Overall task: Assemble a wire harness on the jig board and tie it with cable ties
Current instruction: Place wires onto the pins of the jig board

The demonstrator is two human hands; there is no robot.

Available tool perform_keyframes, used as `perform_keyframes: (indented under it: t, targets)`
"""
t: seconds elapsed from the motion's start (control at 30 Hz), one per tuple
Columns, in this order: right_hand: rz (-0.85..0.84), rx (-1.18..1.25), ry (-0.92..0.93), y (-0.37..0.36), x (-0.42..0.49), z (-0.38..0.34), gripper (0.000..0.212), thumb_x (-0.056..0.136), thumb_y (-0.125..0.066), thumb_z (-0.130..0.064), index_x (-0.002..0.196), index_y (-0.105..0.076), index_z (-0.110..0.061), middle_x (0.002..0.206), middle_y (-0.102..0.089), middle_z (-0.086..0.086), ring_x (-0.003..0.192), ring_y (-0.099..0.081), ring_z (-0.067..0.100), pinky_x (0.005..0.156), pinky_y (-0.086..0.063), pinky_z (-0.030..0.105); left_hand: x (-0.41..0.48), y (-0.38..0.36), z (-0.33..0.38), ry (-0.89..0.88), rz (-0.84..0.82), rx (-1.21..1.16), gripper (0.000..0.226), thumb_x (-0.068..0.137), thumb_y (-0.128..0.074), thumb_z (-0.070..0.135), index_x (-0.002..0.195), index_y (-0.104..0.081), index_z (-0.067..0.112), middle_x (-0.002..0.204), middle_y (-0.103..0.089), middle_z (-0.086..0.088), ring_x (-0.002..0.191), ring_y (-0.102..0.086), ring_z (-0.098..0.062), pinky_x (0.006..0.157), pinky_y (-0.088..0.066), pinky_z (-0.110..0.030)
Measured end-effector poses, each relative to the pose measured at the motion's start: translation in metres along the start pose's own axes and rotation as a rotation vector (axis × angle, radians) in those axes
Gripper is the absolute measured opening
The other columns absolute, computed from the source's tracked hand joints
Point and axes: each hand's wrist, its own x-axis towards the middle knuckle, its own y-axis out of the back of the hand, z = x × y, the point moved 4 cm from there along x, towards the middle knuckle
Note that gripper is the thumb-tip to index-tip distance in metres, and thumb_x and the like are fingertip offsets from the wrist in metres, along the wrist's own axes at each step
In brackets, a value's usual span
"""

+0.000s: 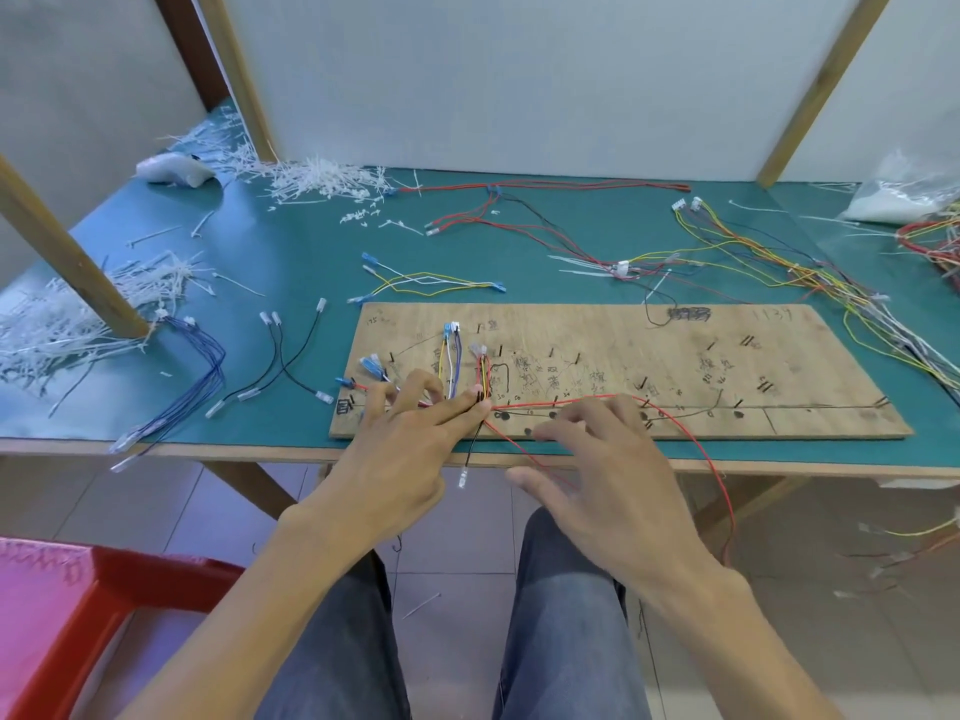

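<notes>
The plywood jig board (675, 366) lies on the green table, with black pegs and pen marks on it. On its left part run blue, white and yellow wires (450, 358) and a red-yellow bundle (483, 374). My left hand (410, 449) reaches over the board's left end, and its thumb and forefinger pinch the wire bundle where it bends. A red wire (571, 400) leads right from that pinch along the board, then loops down off the table edge. My right hand (613, 470) hovers above the board's front edge with spread, relaxed fingers and holds nothing.
Loose wire sets lie left of the board (291, 366), behind it (431, 280) and to the right (779, 262). Heaps of white cable-tie offcuts (322, 181) cover the back left. Also in view are a bag of ties (898, 197), a wooden post (78, 262) and a red stool (104, 605).
</notes>
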Motion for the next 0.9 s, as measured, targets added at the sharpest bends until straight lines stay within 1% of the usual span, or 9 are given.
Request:
perform_keyframes:
  t: [0.1,0.23,0.3,0.4,0.53,0.63,0.7,0.83,0.9]
  targets:
    - [-0.138,-0.048,-0.041,-0.026,0.012,0.005,0.027,0.094,-0.071,-0.05,0.106,-0.074,-0.025,0.102,-0.062,-0.009,0.107,-0.051,0.02,0.087,-0.046,0.034,-0.001,-0.001,-0.001,0.008,-0.002,-0.012,0.091,0.083,-0.056,0.01,0.164,-0.025,0.036,0.166,-0.029,0.022,0.132,-0.03,-0.017,0.099,-0.028,-0.042]
    - [-0.089,0.042,-0.079,-0.033,0.011,0.014,0.009,0.101,-0.066,-0.029,0.097,-0.068,-0.021,0.096,-0.059,-0.01,0.1,-0.051,0.019,0.076,-0.04,0.031,-0.001,-0.003,-0.001,0.006,0.016,-0.007,0.091,0.081,-0.059,0.009,0.163,-0.029,0.034,0.165,-0.034,0.019,0.13,-0.033,-0.018,0.098,-0.029,-0.043]
    - [-0.111,-0.005,-0.075,-0.031,0.008,0.015,0.011,0.105,-0.059,-0.029,0.099,-0.062,-0.022,0.095,-0.061,-0.007,0.097,-0.053,0.021,0.071,-0.037,0.032,-0.002,-0.004,-0.001,0.005,0.013,0.001,0.092,0.081,-0.06,0.009,0.164,-0.028,0.034,0.165,-0.035,0.018,0.13,-0.032,-0.02,0.099,-0.03,-0.044]
    - [-0.158,-0.022,-0.105,-0.024,0.015,0.023,0.014,0.11,-0.046,-0.035,0.103,-0.051,-0.024,0.081,-0.06,-0.004,0.08,-0.057,0.028,0.065,-0.045,0.042,-0.004,-0.008,-0.001,0.003,-0.005,0.012,0.096,0.083,-0.057,0.011,0.166,-0.015,0.036,0.167,-0.028,0.019,0.132,-0.029,-0.019,0.099,-0.027,-0.043]
    - [-0.111,-0.073,-0.173,0.004,0.035,0.053,0.014,0.106,-0.058,-0.038,0.098,-0.06,-0.026,0.077,-0.063,-0.008,0.078,-0.059,0.025,0.067,-0.048,0.04,-0.006,-0.014,-0.003,-0.001,-0.023,0.041,0.099,0.086,-0.051,0.014,0.165,0.003,0.038,0.171,-0.011,0.021,0.137,-0.021,-0.016,0.105,-0.023,-0.042]
    - [-0.089,-0.127,-0.224,0.022,0.048,0.077,0.01,0.099,-0.07,-0.026,0.09,-0.068,-0.027,0.088,-0.064,-0.011,0.084,-0.058,0.019,0.07,-0.048,0.038,-0.005,-0.014,-0.002,0.003,-0.005,0.045,0.097,0.085,-0.055,0.013,0.166,-0.007,0.038,0.17,-0.019,0.018,0.136,-0.022,-0.018,0.105,-0.025,-0.045]
    - [-0.086,-0.131,-0.248,0.026,0.054,0.091,0.009,0.098,-0.073,-0.023,0.089,-0.071,-0.025,0.09,-0.063,-0.01,0.085,-0.058,0.021,0.072,-0.049,0.04,-0.005,-0.013,0.0,0.013,0.0,0.056,0.097,0.084,-0.057,0.013,0.165,-0.012,0.038,0.17,-0.022,0.016,0.136,-0.023,-0.02,0.104,-0.025,-0.047]
    - [-0.04,-0.025,-0.345,0.025,0.055,0.113,0.008,0.093,-0.078,-0.028,0.086,-0.076,-0.028,0.082,-0.069,-0.011,0.076,-0.061,0.021,0.077,-0.054,0.04,-0.004,-0.012,0.003,0.025,-0.006,0.041,0.098,0.081,-0.061,0.009,0.165,-0.019,0.038,0.169,-0.025,0.013,0.136,-0.026,-0.022,0.104,-0.027,-0.048]
    - [-0.01,0.058,-0.373,0.023,0.053,0.119,0.008,0.092,-0.08,-0.027,0.084,-0.077,-0.028,0.077,-0.069,-0.013,0.071,-0.062,0.014,0.074,-0.053,0.033,-0.005,-0.013,0.003,0.034,-0.013,0.041,0.099,0.082,-0.061,0.009,0.165,-0.017,0.038,0.17,-0.023,0.013,0.136,-0.024,-0.021,0.106,-0.025,-0.047]
